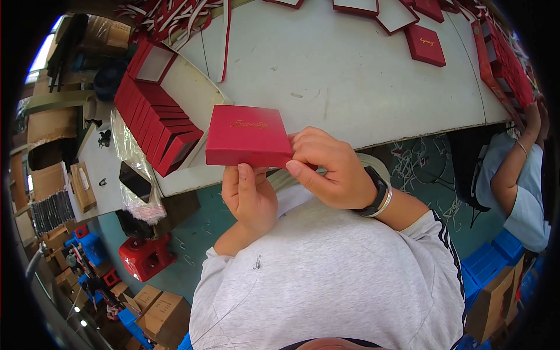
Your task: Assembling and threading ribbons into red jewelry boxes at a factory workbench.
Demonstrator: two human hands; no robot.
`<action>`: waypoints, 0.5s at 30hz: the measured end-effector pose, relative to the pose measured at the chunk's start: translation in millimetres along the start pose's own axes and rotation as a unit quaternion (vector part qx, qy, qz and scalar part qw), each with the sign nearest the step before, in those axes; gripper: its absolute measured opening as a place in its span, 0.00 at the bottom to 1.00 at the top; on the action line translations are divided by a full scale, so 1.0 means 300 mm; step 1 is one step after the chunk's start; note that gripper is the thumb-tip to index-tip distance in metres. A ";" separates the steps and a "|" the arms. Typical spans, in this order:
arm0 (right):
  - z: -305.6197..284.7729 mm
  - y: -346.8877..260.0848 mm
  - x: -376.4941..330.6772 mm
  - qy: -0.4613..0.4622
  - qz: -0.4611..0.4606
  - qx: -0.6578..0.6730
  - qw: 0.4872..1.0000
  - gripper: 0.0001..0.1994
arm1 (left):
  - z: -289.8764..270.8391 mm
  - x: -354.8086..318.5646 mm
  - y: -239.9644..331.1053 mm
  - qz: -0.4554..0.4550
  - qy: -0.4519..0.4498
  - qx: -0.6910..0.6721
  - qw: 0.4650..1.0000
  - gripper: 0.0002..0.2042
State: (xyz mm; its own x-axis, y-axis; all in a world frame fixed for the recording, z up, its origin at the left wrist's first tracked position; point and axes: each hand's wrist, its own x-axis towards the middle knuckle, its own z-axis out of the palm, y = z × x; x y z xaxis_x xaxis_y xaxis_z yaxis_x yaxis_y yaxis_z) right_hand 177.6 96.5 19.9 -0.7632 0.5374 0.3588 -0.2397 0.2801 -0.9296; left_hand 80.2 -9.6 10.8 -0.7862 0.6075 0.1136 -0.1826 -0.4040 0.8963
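A red square gift box (245, 135) with gold lettering on its lid is held up in front of me at the table's near edge. My left hand (249, 195) grips it from below, its thumb against the near side. My right hand (326, 163) is closed at the box's near right corner, thumb and fingers pinching a short red ribbon (283, 161) there. The ribbon's far part is hidden in the fingers. A dark watch and a bangle circle my right wrist.
To the left, an open carton (195, 87) holds a row of red boxes (153, 119). Red and white ribbons (175, 17) lie behind it. More red boxes (424, 45) sit at the far right. A phone (136, 181) lies at the left; a co-worker's arm (513, 166) reaches in at right.
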 end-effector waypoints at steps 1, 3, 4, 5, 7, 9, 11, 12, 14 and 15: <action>0.000 0.000 -0.001 0.000 0.000 -0.001 1.000 0.06 | 0.001 -0.001 0.000 0.000 0.000 0.000 1.000 0.12; 0.000 0.002 -0.002 -0.002 0.003 -0.001 1.000 0.06 | 0.004 -0.003 0.001 -0.002 0.014 0.007 1.000 0.13; -0.001 0.002 -0.003 -0.004 0.005 0.000 1.000 0.06 | -0.002 -0.002 0.000 -0.002 0.013 0.007 1.000 0.13; -0.001 0.002 -0.004 -0.003 0.005 0.000 1.000 0.06 | -0.013 0.000 -0.003 0.010 -0.017 -0.006 1.000 0.12; 0.001 -0.002 -0.004 -0.006 0.006 -0.005 1.000 0.06 | -0.016 0.001 0.000 0.023 -0.045 -0.018 0.999 0.11; 0.001 -0.004 -0.006 -0.015 0.008 -0.008 1.000 0.06 | -0.008 0.004 0.006 0.036 -0.061 0.063 0.996 0.10; 0.002 -0.002 -0.006 -0.024 0.010 -0.011 1.000 0.07 | -0.014 0.010 0.013 0.046 -0.063 0.061 0.995 0.10; 0.003 0.002 -0.006 -0.036 0.028 -0.018 0.999 0.05 | -0.018 0.017 0.015 0.056 -0.067 0.059 0.994 0.11; 0.003 0.000 0.000 -0.048 0.046 -0.026 0.997 0.05 | -0.013 0.040 0.023 0.083 -0.020 0.063 0.994 0.09; 0.004 -0.012 0.007 -0.068 0.084 -0.021 0.994 0.06 | -0.010 0.055 0.029 0.110 0.028 0.068 0.991 0.08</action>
State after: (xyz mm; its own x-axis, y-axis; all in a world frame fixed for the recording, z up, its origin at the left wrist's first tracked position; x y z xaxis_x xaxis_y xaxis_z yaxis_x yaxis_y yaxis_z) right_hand 176.3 95.7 23.9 -0.8648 0.4686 0.1805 -0.0784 0.2291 -0.9702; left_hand 63.8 -5.1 19.3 -0.8301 0.4747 0.2926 0.0748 -0.4251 0.9020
